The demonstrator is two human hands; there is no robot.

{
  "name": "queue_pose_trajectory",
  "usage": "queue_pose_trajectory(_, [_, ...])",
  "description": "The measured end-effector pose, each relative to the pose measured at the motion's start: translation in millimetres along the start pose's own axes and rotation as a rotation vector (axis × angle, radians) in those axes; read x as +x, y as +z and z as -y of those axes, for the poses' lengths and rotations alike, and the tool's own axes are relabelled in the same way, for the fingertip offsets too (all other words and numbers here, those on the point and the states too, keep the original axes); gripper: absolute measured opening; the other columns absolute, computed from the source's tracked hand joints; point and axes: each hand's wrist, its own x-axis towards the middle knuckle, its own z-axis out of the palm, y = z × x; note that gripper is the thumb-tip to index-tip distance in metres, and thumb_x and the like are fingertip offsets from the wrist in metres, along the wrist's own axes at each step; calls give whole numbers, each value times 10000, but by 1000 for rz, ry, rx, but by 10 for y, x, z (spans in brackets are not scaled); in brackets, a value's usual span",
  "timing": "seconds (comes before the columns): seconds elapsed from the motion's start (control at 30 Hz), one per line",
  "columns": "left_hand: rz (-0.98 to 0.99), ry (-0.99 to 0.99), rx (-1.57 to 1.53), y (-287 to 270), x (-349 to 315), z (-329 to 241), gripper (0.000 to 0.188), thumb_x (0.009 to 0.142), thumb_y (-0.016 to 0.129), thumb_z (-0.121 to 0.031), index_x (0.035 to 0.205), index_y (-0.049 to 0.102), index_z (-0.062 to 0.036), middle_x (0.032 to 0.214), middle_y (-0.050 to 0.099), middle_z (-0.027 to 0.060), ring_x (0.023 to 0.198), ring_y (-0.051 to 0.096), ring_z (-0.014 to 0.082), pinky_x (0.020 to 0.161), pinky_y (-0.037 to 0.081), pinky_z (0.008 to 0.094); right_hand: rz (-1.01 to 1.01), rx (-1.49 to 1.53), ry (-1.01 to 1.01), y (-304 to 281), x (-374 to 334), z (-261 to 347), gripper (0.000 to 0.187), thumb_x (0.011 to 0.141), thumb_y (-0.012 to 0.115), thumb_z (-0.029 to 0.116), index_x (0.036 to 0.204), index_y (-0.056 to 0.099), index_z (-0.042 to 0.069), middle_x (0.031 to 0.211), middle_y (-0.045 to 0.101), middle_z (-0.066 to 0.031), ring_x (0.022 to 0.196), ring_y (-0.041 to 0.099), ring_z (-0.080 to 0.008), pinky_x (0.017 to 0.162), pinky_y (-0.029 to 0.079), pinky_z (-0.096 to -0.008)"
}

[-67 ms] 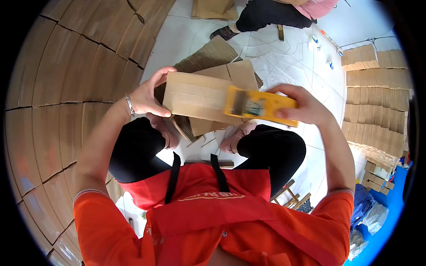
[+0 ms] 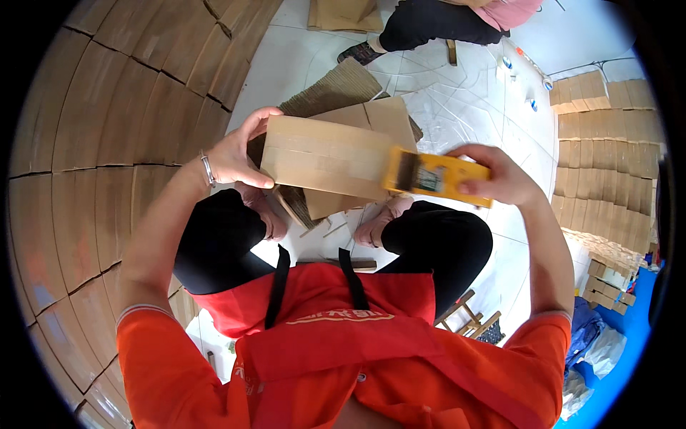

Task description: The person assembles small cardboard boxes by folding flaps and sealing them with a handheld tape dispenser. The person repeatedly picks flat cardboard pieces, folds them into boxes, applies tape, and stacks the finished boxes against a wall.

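1. Left hand: gripping left end of cardboard box, thumb at near corner.
2. Right hand: closed round yellow tape dispenser, its head at box's right end. Hands well apart.
3. Box: in front of the knees, over cardboard pieces; contact beneath hidden.
4. Farther out: co-worker's leg; stacked cartons at left.

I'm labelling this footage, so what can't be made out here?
Head view: some fingers of the left hand, hidden behind the cardboard box.
Head view: the box's underside, hidden by the box itself.
Head view: print on the yellow tool, too small and blurred.
Head view: the other person's head, cut off by the top edge.
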Motion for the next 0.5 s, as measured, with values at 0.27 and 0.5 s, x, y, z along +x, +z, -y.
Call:
queue_pose_trajectory(0.27, [45,-100,964,83,50,-646,1285,479,921,-258,1527,183,-156,1541,291,187,1480,197,329,1204,148,499,-67,37,67,237,182,-662,540,797,728,303,1237,618,11,1074,669,-128,936,640,-219,835,523,-322])
queue_pose_trajectory(0.5, [369,793,1167,929,727,-899,740,681,780,-351,1320,525,-79,1443,456,117,1380,386,244,1207,171,489,-160,-247,79,433,236,-268,470,801,702,351,1148,648,39,934,699,-168,830,686,-293,766,540,-366])
